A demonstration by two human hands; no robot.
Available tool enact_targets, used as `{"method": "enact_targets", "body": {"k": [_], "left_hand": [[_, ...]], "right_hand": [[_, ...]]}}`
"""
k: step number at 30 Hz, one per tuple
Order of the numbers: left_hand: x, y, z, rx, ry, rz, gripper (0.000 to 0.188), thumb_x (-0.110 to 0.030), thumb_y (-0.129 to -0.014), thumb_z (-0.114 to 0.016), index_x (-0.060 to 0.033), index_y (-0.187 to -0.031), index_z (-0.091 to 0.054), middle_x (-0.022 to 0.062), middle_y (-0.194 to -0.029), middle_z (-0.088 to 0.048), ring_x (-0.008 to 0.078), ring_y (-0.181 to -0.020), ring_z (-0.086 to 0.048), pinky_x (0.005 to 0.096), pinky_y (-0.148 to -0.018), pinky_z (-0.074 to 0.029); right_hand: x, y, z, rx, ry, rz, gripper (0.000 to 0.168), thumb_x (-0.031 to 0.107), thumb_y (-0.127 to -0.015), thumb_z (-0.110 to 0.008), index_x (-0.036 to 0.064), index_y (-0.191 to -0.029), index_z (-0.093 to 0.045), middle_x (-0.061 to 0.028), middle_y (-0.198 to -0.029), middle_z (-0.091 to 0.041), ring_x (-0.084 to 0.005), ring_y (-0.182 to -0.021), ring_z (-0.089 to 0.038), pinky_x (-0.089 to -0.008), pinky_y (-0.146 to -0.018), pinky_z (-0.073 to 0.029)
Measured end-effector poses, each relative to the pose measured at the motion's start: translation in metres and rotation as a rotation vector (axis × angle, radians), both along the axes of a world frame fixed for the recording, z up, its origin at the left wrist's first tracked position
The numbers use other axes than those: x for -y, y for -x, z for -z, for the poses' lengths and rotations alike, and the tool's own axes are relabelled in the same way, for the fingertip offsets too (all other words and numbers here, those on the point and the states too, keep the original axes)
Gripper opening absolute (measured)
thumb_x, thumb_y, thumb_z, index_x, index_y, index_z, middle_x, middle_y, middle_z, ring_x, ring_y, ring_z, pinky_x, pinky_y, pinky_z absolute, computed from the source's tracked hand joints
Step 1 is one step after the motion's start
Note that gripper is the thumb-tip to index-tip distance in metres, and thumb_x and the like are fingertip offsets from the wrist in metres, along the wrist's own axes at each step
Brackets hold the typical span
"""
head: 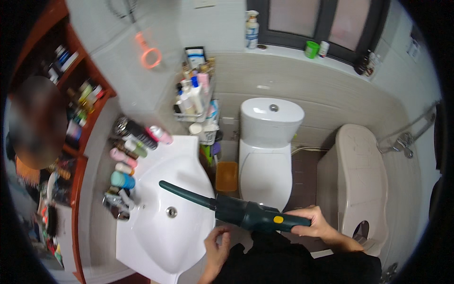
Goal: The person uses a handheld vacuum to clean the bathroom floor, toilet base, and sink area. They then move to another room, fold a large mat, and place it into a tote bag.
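Observation:
My right hand [314, 222] grips the rear handle of a dark green handheld appliance [230, 211], which resembles a cordless vacuum and has a yellow button. Its long narrow nozzle [184, 193] points left over the white ceramic washbasin [152, 252], above and apart from the bowl. Holding nothing, my left hand [217, 246] is beside the basin's right rim, below the appliance body, with fingers loosely curled and thumb apart. Near the nozzle, a metal drain [171, 212] shows in the bowl. A chrome faucet [118, 206] stands at the basin's left side.
Several bottles and cans, including a black can [136, 133], line the basin's back edge. A white toilet [266, 170] stands ahead, with an amber bin [227, 176] beside it. A beige bathtub [361, 177] is at right. A mirrored wooden cabinet [79, 184] borders the left.

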State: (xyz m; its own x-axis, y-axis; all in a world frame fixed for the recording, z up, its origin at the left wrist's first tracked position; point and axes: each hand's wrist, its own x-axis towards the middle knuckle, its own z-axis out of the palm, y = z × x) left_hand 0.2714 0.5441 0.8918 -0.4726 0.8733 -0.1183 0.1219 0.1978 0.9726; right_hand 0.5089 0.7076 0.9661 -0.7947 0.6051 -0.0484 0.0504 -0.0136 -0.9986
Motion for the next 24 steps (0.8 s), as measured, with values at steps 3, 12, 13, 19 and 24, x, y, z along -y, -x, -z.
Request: {"method": "enact_targets", "body": {"k": [3, 12, 13, 19, 24], "left_hand": [[-0.037, -0.023, 0.009, 0.601, -0.09, 0.038, 0.064, -0.039, -0.084, -0.062, -0.0015, -0.128, -0.036, 0.0093, -0.107, -0.054, 0.0209, -0.1, -0.052, 0.0324, -0.089, -0.039], [-0.104, -0.059, 0.005, 0.984, -0.104, 0.189, 0.06, -0.036, -0.079, -0.069, -0.0023, -0.121, -0.043, 0.0057, -0.116, -0.052, 0.0201, -0.108, -0.049, 0.0356, -0.097, -0.036], [-0.104, -0.061, 0.009, 0.971, -0.093, 0.19, 0.061, -0.037, -0.08, -0.068, -0.0018, -0.122, -0.042, 0.0067, -0.117, -0.051, 0.0213, -0.11, -0.048, 0.0372, -0.098, -0.035], [-0.104, -0.078, 0.018, 1.019, -0.069, 0.261, 0.061, -0.036, -0.082, -0.066, -0.0014, -0.124, -0.04, 0.0086, -0.119, -0.051, 0.0234, -0.112, -0.047, 0.0395, -0.098, -0.034], [-0.082, -0.089, 0.023, 0.874, -0.024, 0.363, 0.064, -0.036, -0.08, -0.068, -0.0026, -0.126, -0.038, 0.0094, -0.119, -0.051, 0.0237, -0.111, -0.048, 0.0395, -0.097, -0.036]], "right_hand": [[0.006, -0.018, 0.004, -0.023, -0.046, 0.053, 0.047, 0.011, -0.075, -0.071, -0.002, -0.117, -0.055, -0.0112, -0.086, -0.066, -0.0127, -0.065, -0.063, -0.0212, -0.057, -0.048], [0.019, -0.065, 0.048, -0.053, 0.18, -0.022, 0.034, 0.03, -0.089, -0.057, 0.002, -0.107, -0.053, -0.0012, -0.066, -0.049, -0.0088, -0.057, -0.048, -0.0236, -0.053, -0.039], [0.022, -0.065, 0.049, -0.084, 0.265, -0.046, 0.032, 0.03, -0.09, -0.055, 0.002, -0.106, -0.053, -0.0006, -0.066, -0.049, -0.0084, -0.058, -0.048, -0.0234, -0.054, -0.038], [0.027, -0.076, 0.037, 0.015, 0.353, 0.011, 0.04, 0.037, -0.094, -0.046, -0.001, -0.097, -0.056, -0.0006, -0.063, -0.051, -0.0085, -0.056, -0.05, -0.0223, -0.052, -0.041], [0.058, -0.083, 0.038, 0.101, 0.415, -0.002, 0.039, 0.036, -0.093, -0.048, -0.001, -0.089, -0.058, -0.0015, -0.061, -0.055, -0.0087, -0.051, -0.053, -0.0211, -0.048, -0.041]]}}
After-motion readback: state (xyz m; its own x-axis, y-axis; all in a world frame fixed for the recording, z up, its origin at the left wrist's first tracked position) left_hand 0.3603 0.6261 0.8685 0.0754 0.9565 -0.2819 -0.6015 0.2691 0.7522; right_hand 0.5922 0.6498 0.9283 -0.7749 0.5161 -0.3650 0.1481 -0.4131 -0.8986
